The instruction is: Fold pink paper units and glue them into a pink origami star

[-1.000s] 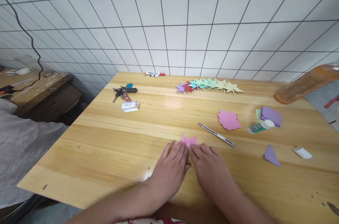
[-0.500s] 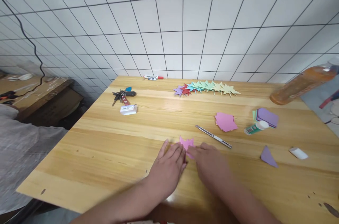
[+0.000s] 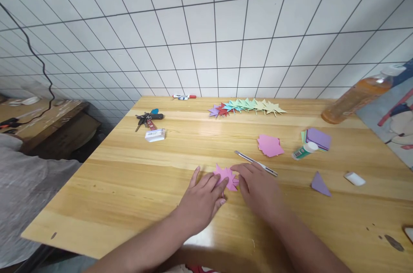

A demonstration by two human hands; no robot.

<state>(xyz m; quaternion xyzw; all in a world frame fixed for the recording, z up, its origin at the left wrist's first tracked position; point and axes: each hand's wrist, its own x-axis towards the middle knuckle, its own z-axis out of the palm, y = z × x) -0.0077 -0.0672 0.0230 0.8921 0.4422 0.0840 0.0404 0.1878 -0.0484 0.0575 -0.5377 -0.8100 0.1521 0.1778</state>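
Keys (image 3: 149,117) lie at 10 o'clock from the pink leaf-shaped paper (image 3: 230,182) – dial centre, 12 toward the tiled wall (image 3: 226,23) – with a small white box (image 3: 155,135) just beside them. A marker (image 3: 183,97) lies at 11 o'clock, near the wall. The left hand (image 3: 199,205) is at 8 o'clock: fingers spread, palm down, fingertips resting on the paper, grasping nothing. The pink paper lies on the wooden table (image 3: 112,195), between the two hands. A row of overlapping coloured paper leaves (image 3: 248,105) runs between 12 and 1 o'clock. The right hand (image 3: 262,190) is between 3 and 4 o'clock: fingers slightly bent and close together, tips at the paper's right edge; whether they pinch it cannot be told. A cutter knife (image 3: 241,156) lies at 2 o'clock, partly behind that hand. Beyond it, also at 2 o'clock, are pink paper pieces (image 3: 270,145), a glue stick (image 3: 303,151) touching or just beside coloured cards (image 3: 318,137), and a bottle (image 3: 358,96). A purple paper triangle (image 3: 320,184) and a white block (image 3: 355,179) lie at 3 o'clock.
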